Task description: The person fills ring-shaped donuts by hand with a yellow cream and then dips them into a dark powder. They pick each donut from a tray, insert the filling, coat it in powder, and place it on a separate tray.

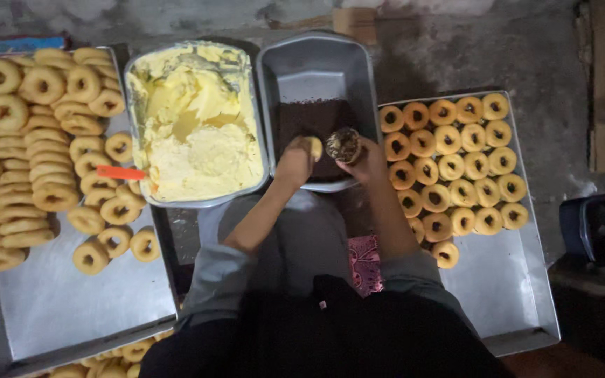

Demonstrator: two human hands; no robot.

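Observation:
My left hand (295, 161) holds a plain ring-shaped doughnut (314, 148) over the front edge of a grey metal pan (316, 63) that has dark chocolate sprinkles (309, 119) in its bottom. Beside it, my right hand (367, 159) grips a doughnut coated in dark sprinkles (343, 144). Both hands sit close together above the pan's near rim.
A metal pan of yellow cream (197, 126) with an orange-handled tool (120, 172) stands left of the sprinkle pan. A tray (71, 301) at the left holds several plain doughnuts. A tray (505, 294) at the right holds rows of filled doughnuts. A dark container (596, 224) sits far right.

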